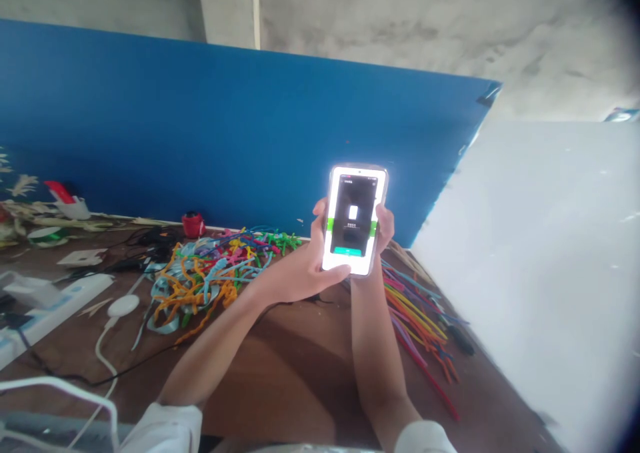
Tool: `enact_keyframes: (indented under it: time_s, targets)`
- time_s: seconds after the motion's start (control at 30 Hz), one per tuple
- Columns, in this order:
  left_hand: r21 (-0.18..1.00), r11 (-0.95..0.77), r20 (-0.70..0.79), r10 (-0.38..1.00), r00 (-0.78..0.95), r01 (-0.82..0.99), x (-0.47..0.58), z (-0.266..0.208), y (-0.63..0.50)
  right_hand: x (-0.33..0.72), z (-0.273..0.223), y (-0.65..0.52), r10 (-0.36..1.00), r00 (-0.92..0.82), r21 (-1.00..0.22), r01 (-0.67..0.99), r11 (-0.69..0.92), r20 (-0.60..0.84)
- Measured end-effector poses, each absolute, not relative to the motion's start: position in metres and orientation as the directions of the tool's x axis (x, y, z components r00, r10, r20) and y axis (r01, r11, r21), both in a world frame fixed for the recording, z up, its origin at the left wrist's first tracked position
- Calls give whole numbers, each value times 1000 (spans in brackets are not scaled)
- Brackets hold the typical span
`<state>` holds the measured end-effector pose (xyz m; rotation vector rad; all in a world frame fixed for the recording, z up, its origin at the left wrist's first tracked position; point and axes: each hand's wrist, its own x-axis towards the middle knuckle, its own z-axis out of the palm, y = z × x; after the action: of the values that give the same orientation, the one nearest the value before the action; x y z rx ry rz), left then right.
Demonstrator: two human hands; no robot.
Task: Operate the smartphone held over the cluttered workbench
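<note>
Fingers of left hand (305, 266) and right hand (383, 229) wrap phone (355, 219), upright, screen facing the eyes, above tabletop (300, 366) far edge's pipe cleaners (210, 273).

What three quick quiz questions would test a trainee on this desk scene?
1. True or false: both hands hold the phone upright, screen lit.
2. What lies directly left of the left hand? A) tangled pipe cleaners B) a laptop C) a plate
3. Which colour is the board standing behind the table?

Key:
1. True; the right hand grips the phone's right edge, the left hand its left edge and bottom.
2. A
3. Blue
</note>
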<state>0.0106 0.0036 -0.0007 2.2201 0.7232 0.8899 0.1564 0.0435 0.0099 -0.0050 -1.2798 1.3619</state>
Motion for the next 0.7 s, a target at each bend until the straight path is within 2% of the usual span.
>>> enact_keyframes:
  time_s: [0.17, 0.3, 0.5, 0.7]
  targets:
    - [750, -577, 310, 739, 598, 323, 9, -4, 7, 157, 9, 40, 768, -272, -707, -636, 308, 579]
    - [765, -577, 304, 714, 630, 285, 4, -1, 8, 160, 3, 46, 815, -239, -754, -573, 321, 528]
    - [776, -558, 287, 728, 623, 294, 3, 2, 8, 165, -7, 63, 853, 92, -723, -490, 487, 513]
    - [772, -590, 353, 707, 613, 236, 3, 6, 9, 167, -6, 69, 829, 172, -713, -436, 549, 533]
